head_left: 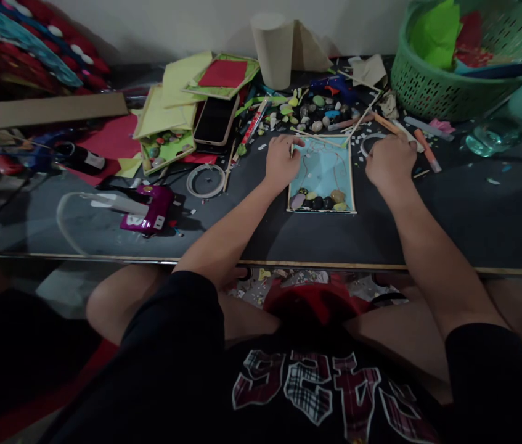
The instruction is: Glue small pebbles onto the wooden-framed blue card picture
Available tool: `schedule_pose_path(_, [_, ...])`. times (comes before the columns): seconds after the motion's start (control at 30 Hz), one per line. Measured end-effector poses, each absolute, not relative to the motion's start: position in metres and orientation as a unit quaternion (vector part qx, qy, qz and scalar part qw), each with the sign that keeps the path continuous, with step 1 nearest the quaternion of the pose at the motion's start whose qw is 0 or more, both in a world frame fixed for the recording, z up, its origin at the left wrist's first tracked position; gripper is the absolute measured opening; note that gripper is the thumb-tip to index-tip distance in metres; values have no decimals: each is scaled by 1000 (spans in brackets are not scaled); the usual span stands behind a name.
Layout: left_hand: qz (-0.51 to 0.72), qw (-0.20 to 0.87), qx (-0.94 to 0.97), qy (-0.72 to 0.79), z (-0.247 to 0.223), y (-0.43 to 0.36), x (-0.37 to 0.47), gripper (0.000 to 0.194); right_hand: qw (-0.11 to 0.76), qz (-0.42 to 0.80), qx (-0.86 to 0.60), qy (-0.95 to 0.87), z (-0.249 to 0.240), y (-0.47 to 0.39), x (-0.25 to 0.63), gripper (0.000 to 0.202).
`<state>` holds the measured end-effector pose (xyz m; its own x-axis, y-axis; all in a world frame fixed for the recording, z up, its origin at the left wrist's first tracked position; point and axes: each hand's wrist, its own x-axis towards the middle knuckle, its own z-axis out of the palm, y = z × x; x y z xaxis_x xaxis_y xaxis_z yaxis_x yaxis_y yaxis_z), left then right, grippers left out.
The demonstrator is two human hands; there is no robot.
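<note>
A light-blue picture panel (324,169) with a thin stick border lies on the dark table, with a row of pebbles (318,202) along its near edge and thin curved brown lines above them. At its upper left corner, my left hand (283,161) has its fingers bent together over the border; a small pale thing shows at the fingertips, too small to name. Right of the panel, my right hand (391,163) is closed, its fingertips mostly hidden. A tape roll (368,143) lies partly beneath it, and orange markers (427,150) lie just beyond.
Loose pebbles (318,114) and a white paper cup (272,52) stand behind the panel. A green basket (427,86) and a clear bottle (496,132) are at right. Leftward lie a phone (216,120), another tape roll (206,180) and a purple glue gun (150,209).
</note>
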<state>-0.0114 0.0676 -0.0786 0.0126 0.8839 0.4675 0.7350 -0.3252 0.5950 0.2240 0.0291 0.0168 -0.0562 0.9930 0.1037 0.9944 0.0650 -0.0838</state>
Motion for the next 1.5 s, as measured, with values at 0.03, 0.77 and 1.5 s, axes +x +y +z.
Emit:
schedule_pose_path(0.03, [411, 90, 705, 571, -77, 66, -11, 25, 83, -4, -679, -730, 17, 32, 226, 31])
schedule_pose_path(0.77, [395, 90, 786, 467, -40, 28, 6, 51, 140, 153, -512, -834, 17, 26, 219, 54])
schedule_pose_path(1.5, [418, 18, 813, 404, -44, 23, 17, 45, 262, 24, -434, -862, -21, 40, 212, 40])
